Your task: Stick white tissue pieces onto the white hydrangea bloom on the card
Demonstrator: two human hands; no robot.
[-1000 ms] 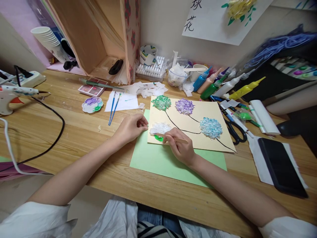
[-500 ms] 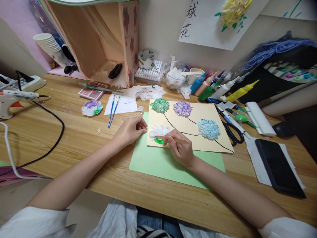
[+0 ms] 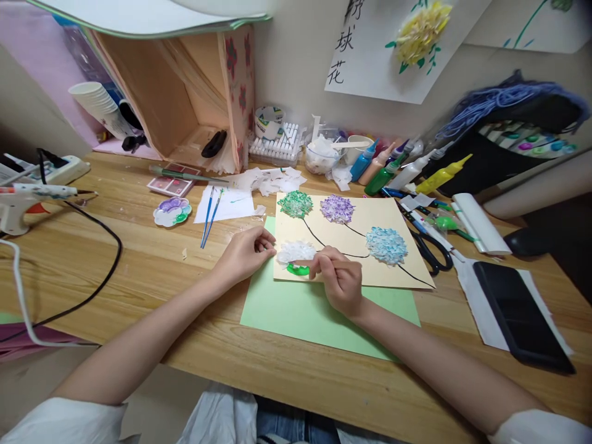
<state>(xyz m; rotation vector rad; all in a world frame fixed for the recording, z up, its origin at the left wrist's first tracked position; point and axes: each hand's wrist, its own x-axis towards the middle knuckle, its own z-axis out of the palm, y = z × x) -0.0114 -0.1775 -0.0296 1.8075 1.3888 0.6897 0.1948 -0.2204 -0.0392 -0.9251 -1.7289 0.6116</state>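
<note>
My right hand (image 3: 340, 280) pinches a wooden craft stick (image 3: 345, 265), its tip at the lower edge of a white textured flower (image 3: 296, 252). Green paint (image 3: 298, 270) shows just under that flower. The flower is on a cream card (image 3: 333, 271), which also bears a green flower (image 3: 296, 204), a purple flower (image 3: 337, 209) and a blue flower (image 3: 386, 245) with black drawn stems. At the card's left edge my left hand (image 3: 247, 254) rests with fingers curled in; whether they grip anything is hidden. Light green paper (image 3: 287, 308) lies beneath the card.
Left of the card are two thin brushes (image 3: 211, 216), a paint palette (image 3: 172, 211) and a glue gun (image 3: 28, 200) with its cord. Behind stand paint bottles (image 3: 383, 176) and a tub of white scraps (image 3: 321, 157). To the right lie scissors (image 3: 435, 253) and a phone (image 3: 520, 314).
The craft stick's tip has shifted slightly from the white flower down to its lower edge near the green paint. My left hand stays by the card's edge. The camera view has tilted a little.
</note>
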